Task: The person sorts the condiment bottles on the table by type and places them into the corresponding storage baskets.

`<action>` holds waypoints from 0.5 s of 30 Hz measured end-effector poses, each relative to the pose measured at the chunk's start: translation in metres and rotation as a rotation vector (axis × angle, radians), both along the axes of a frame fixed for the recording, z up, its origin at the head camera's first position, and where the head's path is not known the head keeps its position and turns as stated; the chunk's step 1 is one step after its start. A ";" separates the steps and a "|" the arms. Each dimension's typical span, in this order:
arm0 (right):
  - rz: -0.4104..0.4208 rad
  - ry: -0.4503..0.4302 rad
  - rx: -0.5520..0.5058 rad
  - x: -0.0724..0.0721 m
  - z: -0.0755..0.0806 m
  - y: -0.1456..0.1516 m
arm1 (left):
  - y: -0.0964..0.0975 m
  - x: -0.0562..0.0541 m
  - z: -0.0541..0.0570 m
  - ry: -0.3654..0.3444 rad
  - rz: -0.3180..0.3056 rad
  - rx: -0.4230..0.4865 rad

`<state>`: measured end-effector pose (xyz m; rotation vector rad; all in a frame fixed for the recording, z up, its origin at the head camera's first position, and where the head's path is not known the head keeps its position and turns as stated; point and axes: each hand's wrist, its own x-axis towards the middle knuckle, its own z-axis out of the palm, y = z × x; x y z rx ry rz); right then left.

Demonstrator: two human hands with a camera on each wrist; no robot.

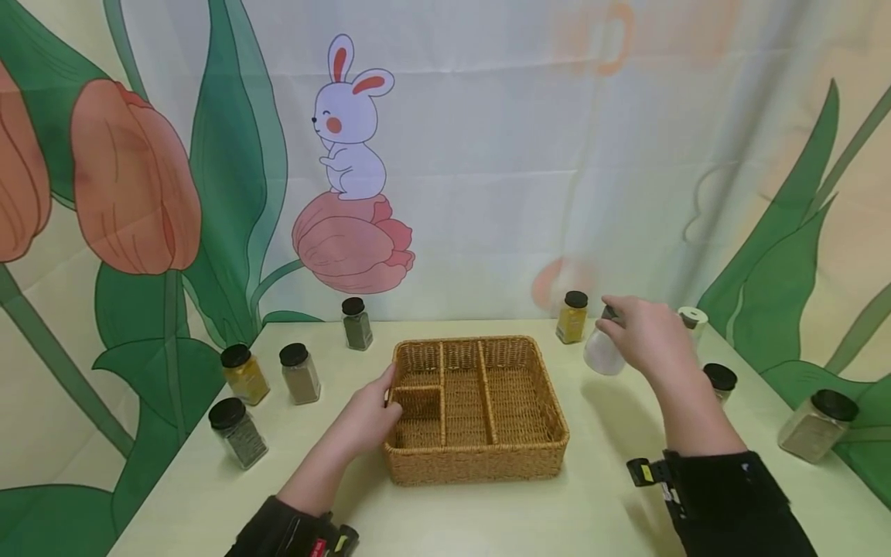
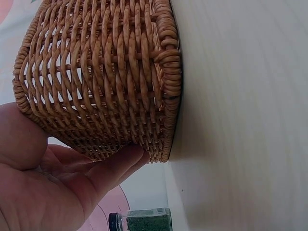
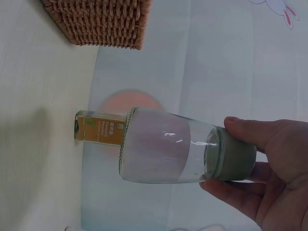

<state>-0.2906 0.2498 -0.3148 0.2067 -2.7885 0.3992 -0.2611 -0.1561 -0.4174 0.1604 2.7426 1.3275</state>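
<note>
A divided wicker basket sits on the table. My left hand grips its left side, with the thumb at the rim and the fingers against the woven outer wall. To the right of the basket, my right hand holds a clear glass jar by its grey-green lid, pinched between thumb and fingers. The jar hangs upright above the table, its shadow below. Its lower part looks pale and frosted. A yellow turmeric powder jar stands behind it to the left.
Left of the basket stand several black-capped spice jars, among them a green one, a yellow one and a dark one. On the right are a white-lidded jar and a black-lidded jar. A printed curtain hangs behind.
</note>
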 end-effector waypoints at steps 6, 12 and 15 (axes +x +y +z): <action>0.032 0.017 0.004 -0.003 0.003 -0.009 | -0.001 0.000 -0.001 0.009 -0.008 -0.009; 0.067 0.012 0.001 -0.005 0.009 -0.015 | -0.001 0.000 0.000 0.009 -0.005 -0.007; 0.086 0.008 -0.007 -0.006 0.013 -0.019 | -0.001 0.000 0.000 0.013 -0.007 -0.006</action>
